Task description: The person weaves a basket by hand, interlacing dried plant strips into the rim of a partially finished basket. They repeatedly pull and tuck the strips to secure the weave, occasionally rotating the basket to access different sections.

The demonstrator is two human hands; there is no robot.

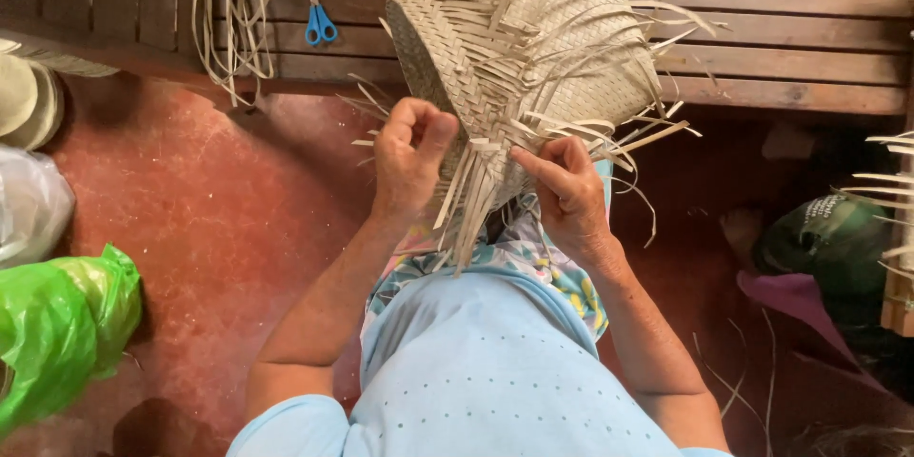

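A half-woven basket (533,38) of pale palm strips rests on my lap, its loose ends sticking out all around. My left hand (409,157) grips the strips at the basket's lower left edge, fingers curled shut on them. My right hand (562,186) pinches a strip at the lower right of the weave. Loose strip ends (471,214) hang down between the two hands over my flowered skirt.
Blue-handled scissors (319,19) and a bundle of palm strips (233,9) lie on the wooden bench (790,29) ahead. A green plastic bag (62,324) and a white bag (29,205) sit on the red floor at left. A dark green cap (833,238) lies at right.
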